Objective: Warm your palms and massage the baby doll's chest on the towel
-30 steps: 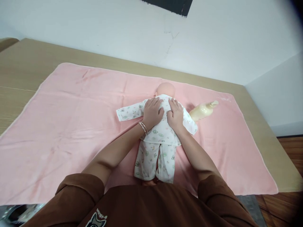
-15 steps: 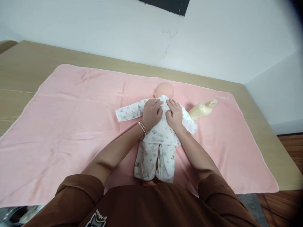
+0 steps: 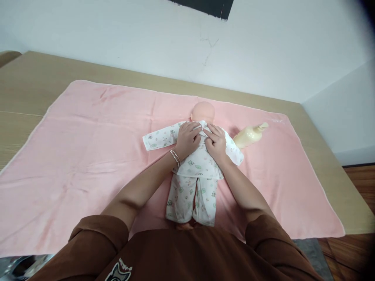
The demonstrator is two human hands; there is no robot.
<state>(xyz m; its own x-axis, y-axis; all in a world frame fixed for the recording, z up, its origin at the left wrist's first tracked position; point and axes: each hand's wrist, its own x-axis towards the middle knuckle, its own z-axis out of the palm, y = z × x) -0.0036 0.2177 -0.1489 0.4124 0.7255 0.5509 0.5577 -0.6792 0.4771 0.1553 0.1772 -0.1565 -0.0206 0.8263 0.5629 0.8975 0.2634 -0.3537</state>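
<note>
A baby doll [image 3: 202, 111] with a smooth bald head lies stretched out on a pink blanket [image 3: 96, 156], no face showing. It wears a white printed top [image 3: 196, 166] and matching trousers [image 3: 180, 199]. My left hand [image 3: 187, 140] rests on the upper left of the doll's torso, just below the collar, fingers spread on the cloth. Opposite it, my right hand [image 3: 216, 143] lies on the upper right, its fingers apart and pointing toward the collar. Both hands touch the top without visibly gripping it. Beside the doll's right-side sleeve lies a cream pump bottle [image 3: 249, 136] on its side.
The blanket covers much of a wooden table [image 3: 88, 66], which stands against a white wall [image 3: 131, 39]. A dark panel [image 3: 211, 7] hangs on the wall. Wooden flooring [image 3: 342, 253] shows at the lower right. A shiny dark object [image 3: 22, 267] is partly visible at lower left.
The fingers of both hands have shifted slightly at the collar, with my right index finger now stretched toward the middle. The doll and the bottle stay in place.
</note>
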